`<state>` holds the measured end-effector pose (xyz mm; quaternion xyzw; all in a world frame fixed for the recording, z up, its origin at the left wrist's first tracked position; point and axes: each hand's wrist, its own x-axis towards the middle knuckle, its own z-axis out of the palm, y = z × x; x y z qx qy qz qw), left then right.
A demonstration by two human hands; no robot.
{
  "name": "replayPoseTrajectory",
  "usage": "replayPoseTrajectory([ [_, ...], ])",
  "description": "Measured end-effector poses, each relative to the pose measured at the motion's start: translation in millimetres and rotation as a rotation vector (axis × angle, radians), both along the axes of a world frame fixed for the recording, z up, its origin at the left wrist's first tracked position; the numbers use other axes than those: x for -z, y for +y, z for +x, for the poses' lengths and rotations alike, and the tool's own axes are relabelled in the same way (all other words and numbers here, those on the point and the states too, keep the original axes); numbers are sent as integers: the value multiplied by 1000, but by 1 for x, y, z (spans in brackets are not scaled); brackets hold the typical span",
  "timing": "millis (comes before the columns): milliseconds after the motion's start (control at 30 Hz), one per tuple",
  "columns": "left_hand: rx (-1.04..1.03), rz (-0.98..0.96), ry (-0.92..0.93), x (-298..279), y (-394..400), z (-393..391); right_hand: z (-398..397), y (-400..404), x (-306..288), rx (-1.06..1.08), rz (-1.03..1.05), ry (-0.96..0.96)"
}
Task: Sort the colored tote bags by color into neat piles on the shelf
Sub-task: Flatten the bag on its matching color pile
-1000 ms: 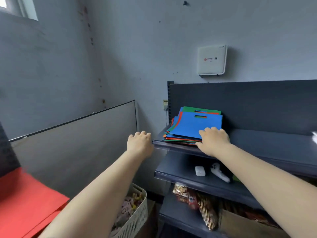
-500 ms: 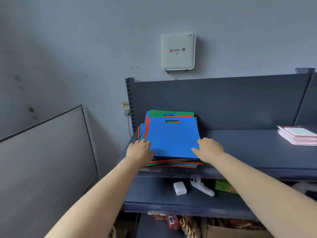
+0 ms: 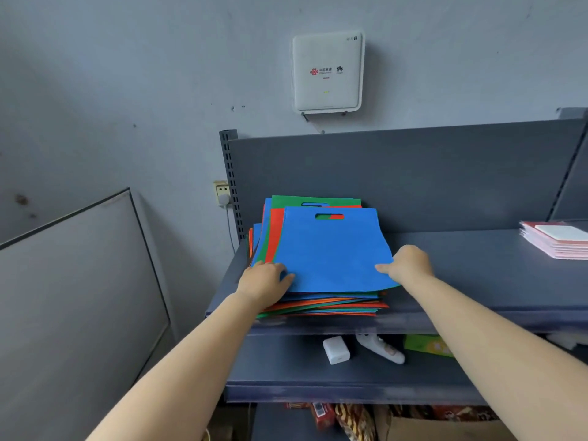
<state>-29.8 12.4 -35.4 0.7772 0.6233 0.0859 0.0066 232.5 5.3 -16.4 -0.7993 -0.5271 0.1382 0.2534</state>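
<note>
left hand (image 3: pixel 265 280) + right hand (image 3: pixel 409 264) pinch top blue bag (image 3: pixel 331 249) | mixed pile (image 3: pixel 318 305) | shelf (image 3: pixel 461 249)

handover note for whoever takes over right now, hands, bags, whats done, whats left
Left hand grips the near left corner of the top blue bag; right hand pinches its near right edge.
Mixed pile of blue, red and green bags sits at the left end of the top shelf.
Done: no color piles visible yet.
Left: lift the blue bag off, start separate piles, work through the pile.
</note>
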Motion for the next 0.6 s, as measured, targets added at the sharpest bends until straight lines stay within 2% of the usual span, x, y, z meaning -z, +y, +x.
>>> replayPoseTrajectory([
  [167,-96,-19,-69,1,9,0,13,-2,-5,13,35,-58],
  [333,-223,1,-5,0,12,6,40,-5,-2,54,152,-6],
  [400,-298,-43,-84,-2,14,7,51,-7,1,64,207,67],
  [533,-413,-160,-383,-9,19,6,63,-11,5,94,263,212],
  [600,-434,-184,-411,-12,19,7,65,-13,9,90,269,266],
])
